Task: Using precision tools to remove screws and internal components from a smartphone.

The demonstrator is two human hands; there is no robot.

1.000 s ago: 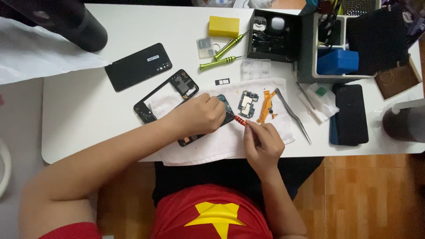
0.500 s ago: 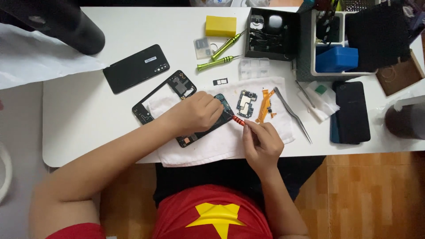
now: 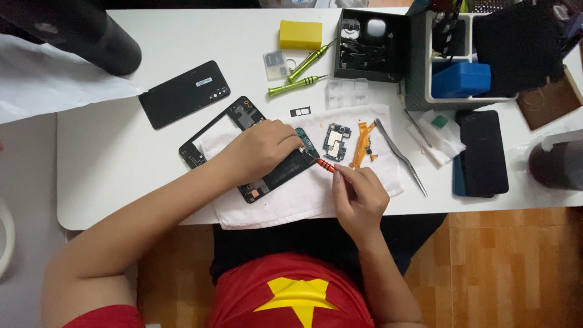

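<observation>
Opened phone frame (image 3: 243,152) lies slantwise on a white cloth (image 3: 303,200) at the near middle of the white desk (image 3: 109,170). The left hand (image 3: 261,152) rests on top of the frame, fingers curled down over its right part and pinning it to the cloth — the frame's upper-left corner and lower end show on either side of the hand.

The right hand (image 3: 359,197) is closed round a small screwdriver with a red grip (image 3: 325,165); the tip points up-left and meets the frame just by the left hand's fingertips.

On the cloth to the right of the hands: a loose circuit board (image 3: 336,141), then an orange flex cable (image 3: 362,143) just beside it, then a pair of metal tweezers (image 3: 401,157) lying at a slant across the cloth's right edge.

Farther back on the desk — a black back cover (image 3: 183,94) up-left of the frame, two green-handled screwdrivers (image 3: 300,73) near a yellow block (image 3: 300,34), and an open black box of parts (image 3: 370,45). A dark phone (image 3: 483,152) lies well to the right, beneath a grey organiser holding a blue box (image 3: 460,80).
</observation>
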